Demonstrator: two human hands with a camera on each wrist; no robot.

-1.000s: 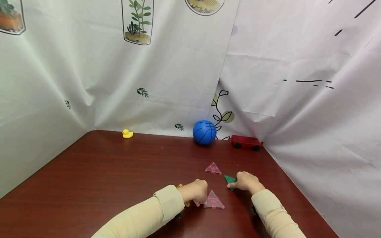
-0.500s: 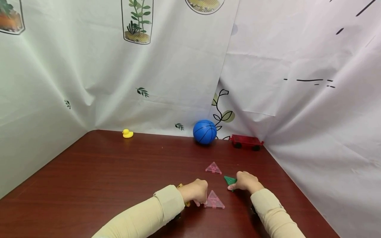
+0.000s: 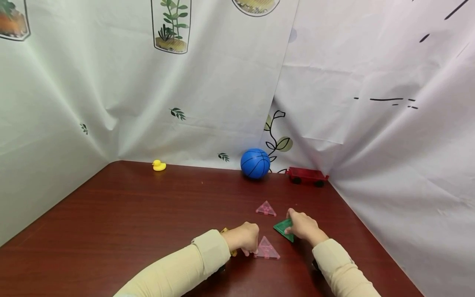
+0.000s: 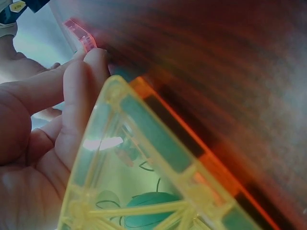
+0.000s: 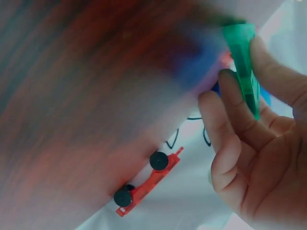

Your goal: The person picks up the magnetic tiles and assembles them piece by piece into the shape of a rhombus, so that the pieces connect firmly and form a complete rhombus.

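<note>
In the head view my left hand (image 3: 243, 238) pinches the left corner of the nearer pink triangular magnetic tile (image 3: 266, 250), which lies on the table. The left wrist view shows its fingertips at that pink tile's (image 4: 80, 36) edge. A yellow magnetic tile (image 4: 184, 165) fills the foreground there; from the head, the left wrist mostly hides it. My right hand (image 3: 303, 226) grips a green triangular magnetic tile (image 3: 285, 229) between thumb and fingers, seen edge-on as the green tile (image 5: 243, 67) in the right wrist view. Another pink triangular tile (image 3: 266, 209) lies farther back.
Along the back of the brown table (image 3: 148, 206) stand a yellow rubber duck (image 3: 159, 166), a blue ball (image 3: 255, 163) and a red toy wagon (image 3: 307, 175). Printed white cloth (image 3: 208, 90) hangs behind and at both sides.
My right hand has turned and shifted the green tile slightly left, so more of its face shows. My left hand and the pink tiles stay where they were.
</note>
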